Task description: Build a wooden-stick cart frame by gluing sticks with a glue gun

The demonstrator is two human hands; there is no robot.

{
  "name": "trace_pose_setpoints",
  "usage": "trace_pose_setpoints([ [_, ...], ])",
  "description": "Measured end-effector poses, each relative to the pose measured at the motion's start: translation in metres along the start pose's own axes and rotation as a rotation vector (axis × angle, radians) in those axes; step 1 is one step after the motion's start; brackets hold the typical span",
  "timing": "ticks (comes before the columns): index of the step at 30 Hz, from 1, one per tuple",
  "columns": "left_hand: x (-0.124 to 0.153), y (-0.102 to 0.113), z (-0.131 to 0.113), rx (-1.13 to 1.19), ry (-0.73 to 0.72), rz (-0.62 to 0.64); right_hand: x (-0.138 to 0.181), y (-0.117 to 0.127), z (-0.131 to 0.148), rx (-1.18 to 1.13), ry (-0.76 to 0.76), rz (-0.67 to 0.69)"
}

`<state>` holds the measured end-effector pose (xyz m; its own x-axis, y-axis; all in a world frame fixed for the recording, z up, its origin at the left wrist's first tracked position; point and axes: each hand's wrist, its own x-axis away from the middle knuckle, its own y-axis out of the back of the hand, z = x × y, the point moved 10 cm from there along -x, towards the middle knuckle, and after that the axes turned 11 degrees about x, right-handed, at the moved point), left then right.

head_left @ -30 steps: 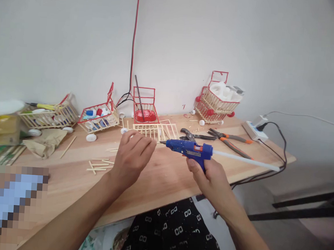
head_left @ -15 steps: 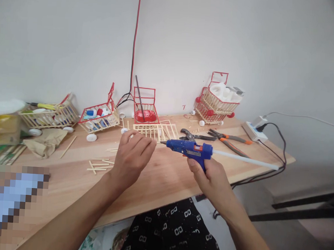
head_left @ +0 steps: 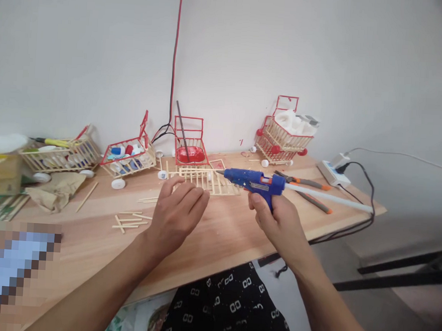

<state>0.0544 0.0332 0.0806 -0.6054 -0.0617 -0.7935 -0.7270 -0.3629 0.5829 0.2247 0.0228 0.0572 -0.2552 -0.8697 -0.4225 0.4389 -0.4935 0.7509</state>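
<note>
My right hand is wrapped round the handle of a blue glue gun, with a long white glue stick sticking out of its back. The gun's nozzle points left, at the right end of a thin wooden stick. Just below that stick, my left hand is closed with its fingers curled, and appears to hold it; the thumb and fingertips are hidden. Behind my left hand lies a lattice of wooden sticks, partly covered by the hand.
Along the wall stand small stick-built carts: one with a red dish, one with bottle caps, and one with white contents. Cut sticks lie left. Pliers and a power strip are at right.
The glue gun's nozzle has risen slightly from beside my left fingers to the wooden stick's end. The stick now shows above my left hand. The view has shifted a little.
</note>
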Motion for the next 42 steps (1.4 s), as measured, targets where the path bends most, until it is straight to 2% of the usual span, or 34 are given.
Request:
trace_pose_setpoints([
  [10, -0.0025, -0.0006, -0.0035, 0.019, -0.014, 0.014, -0.0099, 0.0032, 0.0102, 0.077, 0.089, -0.046],
  [38, -0.0002, -0.0025, -0.0028, 0.029, 0.0, 0.019, -0.011, -0.0011, 0.0058, 0.119, 0.106, -0.073],
  [42, -0.0006, -0.0019, -0.0032, 0.033, -0.004, 0.012, -0.0094, -0.0005, 0.0055, 0.055, 0.074, -0.055],
])
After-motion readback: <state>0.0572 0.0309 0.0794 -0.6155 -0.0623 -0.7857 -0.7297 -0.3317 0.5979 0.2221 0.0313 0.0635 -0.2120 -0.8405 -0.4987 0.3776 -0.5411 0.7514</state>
